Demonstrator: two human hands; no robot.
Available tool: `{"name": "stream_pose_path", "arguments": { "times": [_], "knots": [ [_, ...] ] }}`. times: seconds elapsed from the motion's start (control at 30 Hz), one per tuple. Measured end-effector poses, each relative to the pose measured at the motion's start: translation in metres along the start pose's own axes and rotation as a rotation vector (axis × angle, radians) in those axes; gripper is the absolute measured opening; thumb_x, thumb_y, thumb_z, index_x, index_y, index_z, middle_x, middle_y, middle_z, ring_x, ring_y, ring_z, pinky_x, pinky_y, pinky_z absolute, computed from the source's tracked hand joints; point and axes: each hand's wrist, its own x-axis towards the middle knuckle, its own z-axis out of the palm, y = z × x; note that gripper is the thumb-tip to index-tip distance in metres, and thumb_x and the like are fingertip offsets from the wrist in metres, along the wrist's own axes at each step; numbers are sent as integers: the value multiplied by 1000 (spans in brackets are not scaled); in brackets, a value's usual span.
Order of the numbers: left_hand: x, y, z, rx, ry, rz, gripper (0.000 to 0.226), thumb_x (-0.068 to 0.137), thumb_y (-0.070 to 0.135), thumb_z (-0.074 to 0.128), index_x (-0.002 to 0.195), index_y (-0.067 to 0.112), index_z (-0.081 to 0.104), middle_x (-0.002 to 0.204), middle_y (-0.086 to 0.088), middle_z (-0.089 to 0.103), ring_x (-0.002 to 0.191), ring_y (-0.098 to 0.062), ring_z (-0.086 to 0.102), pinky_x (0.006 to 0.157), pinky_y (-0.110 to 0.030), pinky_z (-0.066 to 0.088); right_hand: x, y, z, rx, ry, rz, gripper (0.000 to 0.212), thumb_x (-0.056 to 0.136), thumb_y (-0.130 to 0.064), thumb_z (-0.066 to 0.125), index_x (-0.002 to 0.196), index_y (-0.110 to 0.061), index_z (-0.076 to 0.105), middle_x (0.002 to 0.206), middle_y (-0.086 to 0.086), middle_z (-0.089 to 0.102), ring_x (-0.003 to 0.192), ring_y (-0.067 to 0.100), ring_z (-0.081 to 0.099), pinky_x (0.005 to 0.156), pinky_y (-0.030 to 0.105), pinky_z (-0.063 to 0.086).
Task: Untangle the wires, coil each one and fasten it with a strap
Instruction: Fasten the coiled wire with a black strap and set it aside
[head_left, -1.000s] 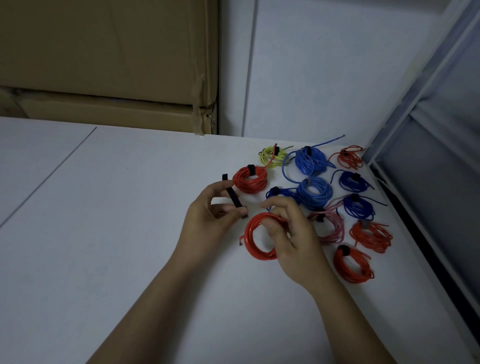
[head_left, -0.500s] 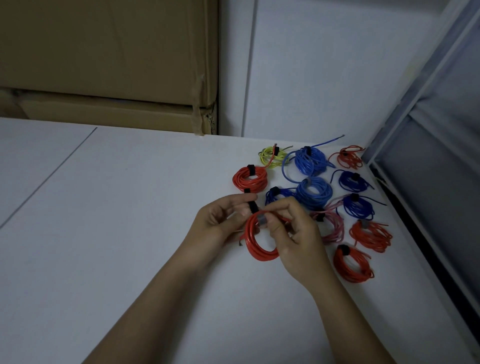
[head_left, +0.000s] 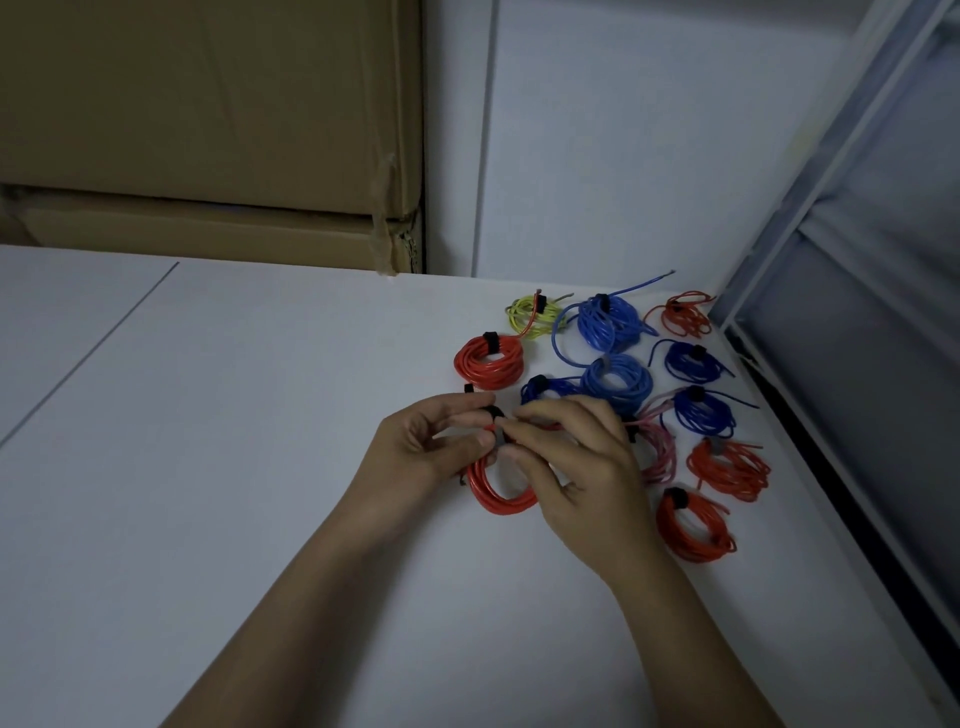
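Both hands are occupied: the black strap (head_left: 493, 415) is pinched by the left hand (head_left: 423, 449), while the red coil (head_left: 498, 493) is gripped by the right hand (head_left: 576, 467) just above the white table (head_left: 234, 441). Fastening appears underway; next, the strap's free end must be pulled snug and pressed closed.

— How's your picture?
— Dim and bluish; your surface (head_left: 208, 467) reads grey, with soft shadows under your arms.
— Sharp?
— Mostly, though fine detail smears, and straight lines bow at the edges.
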Motion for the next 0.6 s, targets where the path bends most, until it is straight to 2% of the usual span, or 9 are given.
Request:
{"name": "stream_pose_path", "arguments": {
  "times": [0.17, 0.23, 0.3, 0.37, 0.43, 0.5, 0.6],
  "knots": [
    [0, 2, 1, -6, -28, -5, 28, 84, -3, 62, 105, 16, 66, 89, 6, 73, 82, -16, 72, 74, -22, 56, 3, -5, 0, 143, 43, 52, 12, 87, -14, 65, 92, -7, 73, 95, 1, 67, 93, 17, 59, 82, 33, 49],
    [-1, 2, 1, 5, -41, 1, 29, 84, -6, 61, 104, 14, 66, 86, 8, 73, 81, -12, 72, 71, -17, 54, 2, -8, 1, 289, 31, 187, 11, 86, -14, 67, 96, -15, 68, 94, -4, 66, 92, 12, 61, 82, 29, 50],
    [-1, 3, 2, 22, -49, 4, 29, 85, -8, 60, 106, 11, 65, 85, 9, 73, 79, -9, 71, 68, -14, 52, 3, -11, 1, 379, 7, 311, 25, 84, -14, 67, 105, -27, 62, 96, -13, 64, 96, 9, 62, 84, 22, 48],
    [-1, 4, 2, 41, -49, 13, 30, 84, -8, 62, 107, 11, 65, 85, 8, 74, 79, -9, 71, 68, -14, 51, 2, -9, 1, 261, 11, 176, 33, 85, -9, 66, 114, -24, 64, 100, -10, 64, 97, 8, 60, 85, 24, 48],
    [-1, 4, 2, 44, -34, 17, 31, 83, -8, 63, 106, 13, 65, 84, 8, 74, 78, -7, 71, 67, -13, 51, 2, -5, 2, 121, 15, 23, 39, 85, -2, 65, 121, -18, 63, 101, 0, 65, 95, 16, 57, 84, 30, 49],
    [-1, 4, 1, 52, -14, 19, 32, 82, -7, 64, 104, 16, 66, 85, 9, 74, 77, -7, 71, 66, -13, 51, 2, -1, 2, 60, -4, -21, 39, 87, -5, 65, 124, -17, 60, 103, 3, 65, 97, 18, 54, 86, 30, 48],
    [0, 3, 0, 75, 4, 15, 33, 81, -4, 66, 104, 20, 66, 90, 7, 75, 82, -12, 72, 70, -19, 55, 2, 1, 1, -31, -39, -54, 32, 86, -7, 67, 118, -13, 67, 102, 3, 66, 96, 18, 54, 86, 28, 47]
  ]
}}
